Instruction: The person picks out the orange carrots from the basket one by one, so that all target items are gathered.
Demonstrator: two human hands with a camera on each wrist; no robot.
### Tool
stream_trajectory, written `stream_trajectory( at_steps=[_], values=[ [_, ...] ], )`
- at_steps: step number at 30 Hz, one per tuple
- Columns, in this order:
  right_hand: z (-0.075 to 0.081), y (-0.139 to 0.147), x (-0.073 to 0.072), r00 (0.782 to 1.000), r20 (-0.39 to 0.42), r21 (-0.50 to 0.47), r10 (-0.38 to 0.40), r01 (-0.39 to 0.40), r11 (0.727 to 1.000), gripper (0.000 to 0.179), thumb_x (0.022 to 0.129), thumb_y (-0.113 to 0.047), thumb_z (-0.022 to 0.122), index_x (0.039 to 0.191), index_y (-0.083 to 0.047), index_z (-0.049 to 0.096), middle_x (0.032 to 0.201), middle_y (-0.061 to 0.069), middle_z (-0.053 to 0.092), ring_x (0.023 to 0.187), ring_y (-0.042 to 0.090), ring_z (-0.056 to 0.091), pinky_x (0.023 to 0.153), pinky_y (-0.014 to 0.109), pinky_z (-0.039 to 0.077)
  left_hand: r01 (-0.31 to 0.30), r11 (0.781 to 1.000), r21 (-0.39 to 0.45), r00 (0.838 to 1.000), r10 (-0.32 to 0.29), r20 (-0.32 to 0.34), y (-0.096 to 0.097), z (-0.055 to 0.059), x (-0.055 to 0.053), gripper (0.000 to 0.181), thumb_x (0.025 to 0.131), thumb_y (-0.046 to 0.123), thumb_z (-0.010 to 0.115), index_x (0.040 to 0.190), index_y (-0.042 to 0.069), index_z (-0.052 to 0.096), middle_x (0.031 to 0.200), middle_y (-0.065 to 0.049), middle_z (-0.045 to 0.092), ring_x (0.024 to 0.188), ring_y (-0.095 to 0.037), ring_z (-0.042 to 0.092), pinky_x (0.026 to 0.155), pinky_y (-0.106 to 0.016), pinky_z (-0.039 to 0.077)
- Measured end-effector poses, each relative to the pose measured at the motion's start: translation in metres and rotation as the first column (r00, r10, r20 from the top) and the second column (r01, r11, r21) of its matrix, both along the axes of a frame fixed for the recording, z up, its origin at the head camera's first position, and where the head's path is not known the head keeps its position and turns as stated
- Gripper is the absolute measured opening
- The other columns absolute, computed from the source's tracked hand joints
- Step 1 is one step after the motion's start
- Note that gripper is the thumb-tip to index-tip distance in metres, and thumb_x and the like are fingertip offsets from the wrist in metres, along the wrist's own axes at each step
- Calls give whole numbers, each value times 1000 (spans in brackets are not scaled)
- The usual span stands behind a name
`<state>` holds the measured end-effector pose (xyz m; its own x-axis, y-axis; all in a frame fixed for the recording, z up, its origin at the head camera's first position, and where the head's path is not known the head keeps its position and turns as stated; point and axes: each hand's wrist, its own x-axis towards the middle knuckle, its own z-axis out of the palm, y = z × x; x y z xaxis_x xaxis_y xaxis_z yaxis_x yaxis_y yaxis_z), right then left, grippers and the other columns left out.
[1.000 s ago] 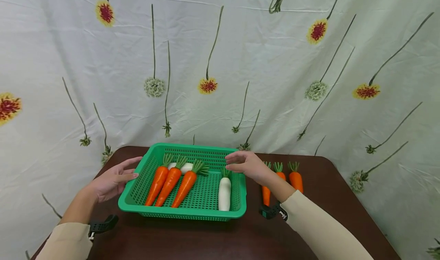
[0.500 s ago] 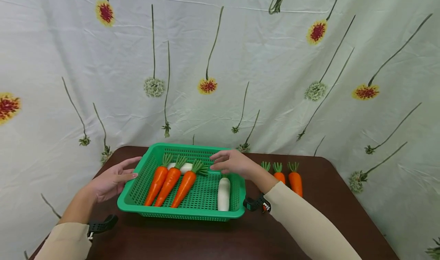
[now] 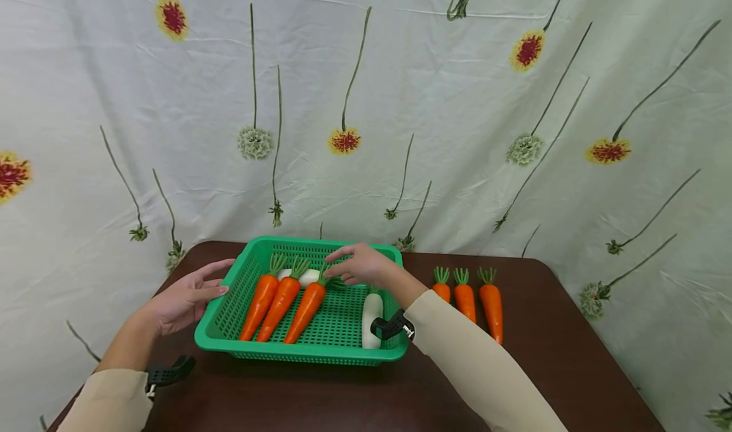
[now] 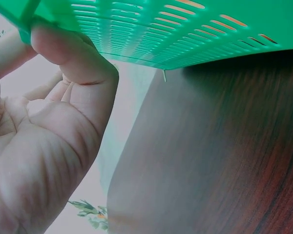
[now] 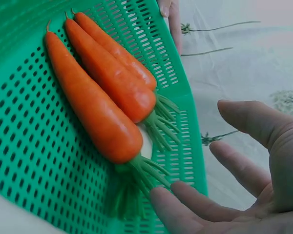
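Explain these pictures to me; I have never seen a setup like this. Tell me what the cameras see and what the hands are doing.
A person wears three cameras: one on the head, one on each wrist. The head view shows a brown table with a green basket holding three carrots and two white radishes. Three more carrots lie on the table beside it. The left hand touches the basket's left rim, no closed grip. The right hand hovers open over the carrot tops, holding nothing; its wrist view shows the carrots close up.
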<state>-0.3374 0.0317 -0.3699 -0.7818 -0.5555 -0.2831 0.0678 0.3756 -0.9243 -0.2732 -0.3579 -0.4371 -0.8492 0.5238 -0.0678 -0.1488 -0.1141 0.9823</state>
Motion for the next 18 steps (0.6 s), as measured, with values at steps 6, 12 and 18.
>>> stream_trajectory(
  at_steps=[6, 12, 18],
  values=[
    [-13, -21, -4, 999, 39, 86, -31, 28, 996, 50, 90, -15, 79, 137, -10, 65, 160, 16, 40, 133, 44, 55, 109, 53, 51, 3, 1000, -3, 1000, -3, 2, -1, 1, 0, 76, 109, 3, 43, 165, 16, -6, 137, 2, 64, 116, -26, 71, 94, -52, 59],
    [-22, -36, -6, 995, 99, 166, -12, -5, 986, 52, 89, -16, 80, 138, -11, 63, 152, 19, 49, 135, 42, 54, 107, 52, 53, -6, 1000, -29, 1000, 6, 4, 0, 2, -1, 77, 109, 4, 44, 165, 16, -7, 136, 3, 64, 116, -25, 71, 94, -52, 59],
    [-31, -44, -11, 992, 128, 194, -15, -10, 981, 55, 88, -11, 81, 140, -11, 62, 143, 21, 56, 124, 40, 62, 101, 47, 58, -15, 999, -34, 1000, 15, 12, 1, 1, 0, 80, 109, 5, 45, 164, 15, -11, 136, 3, 64, 116, -25, 71, 95, -52, 59]
  ],
)
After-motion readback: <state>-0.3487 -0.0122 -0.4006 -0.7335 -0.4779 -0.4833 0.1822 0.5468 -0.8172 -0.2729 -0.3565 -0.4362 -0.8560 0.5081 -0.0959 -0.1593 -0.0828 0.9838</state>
